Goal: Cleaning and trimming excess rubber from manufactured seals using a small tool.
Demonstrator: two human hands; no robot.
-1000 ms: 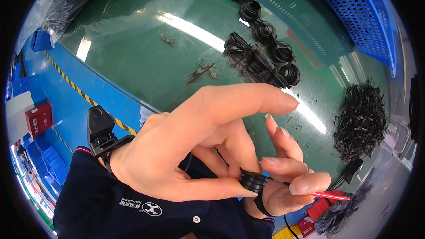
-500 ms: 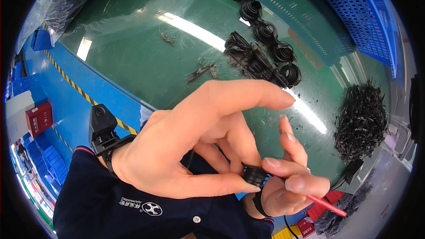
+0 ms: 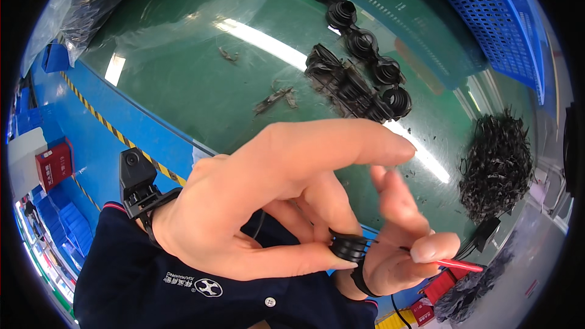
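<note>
Thumb and fingers of my left hand [image 3: 237, 195] pinch a small black ribbed rubber boot [image 3: 348, 248], and the index finger arches above it. Just right of the boot, my right hand [image 3: 405, 244] is closed on a thin red stick-like tool [image 3: 462, 265]. The tool's red end points out to the right; its other end is mostly hidden by the fingers, so its kind does not show. Some right fingers are raised and blurred by motion. A narrow gap shows between the right fingertips and the boot.
On the green tabletop [image 3: 177, 91] stands a row of black ribbed boots [image 3: 362, 44], beside a clump of them [image 3: 344, 82]. A heap of black rubber trimmings [image 3: 495, 167] lies at right. Scraps [image 3: 275, 100] lie left of centre; a blue perforated crate [image 3: 487, 6] stands far right.
My right hand has drawn slightly right, away from the boot, and the red tool has shifted right and tilted flatter. My left hand keeps its pinch on the boot.
</note>
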